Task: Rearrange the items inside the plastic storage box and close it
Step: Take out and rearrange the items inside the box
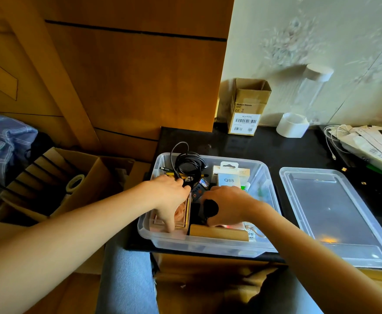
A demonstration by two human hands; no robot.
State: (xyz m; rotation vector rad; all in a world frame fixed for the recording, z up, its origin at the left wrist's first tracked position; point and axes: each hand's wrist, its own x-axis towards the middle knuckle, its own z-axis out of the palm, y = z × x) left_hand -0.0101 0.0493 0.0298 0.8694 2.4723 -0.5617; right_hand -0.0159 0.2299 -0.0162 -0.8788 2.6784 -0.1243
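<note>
Dark surface [264, 150] beside a wooden cabinet: clear plastic storage box [208, 245] open, its clear flat lid [335, 214] lying just right, nearer the right hand [228, 207], which grips a black fuzzy object [210, 208]; left hand [169, 196] pinches a black tag [188, 180].

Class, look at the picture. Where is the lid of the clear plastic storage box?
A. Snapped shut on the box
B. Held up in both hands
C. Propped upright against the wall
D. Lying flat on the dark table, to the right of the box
D: the lid lies flat on the dark table right of the open storage box, while both hands reach inside the box.
</note>
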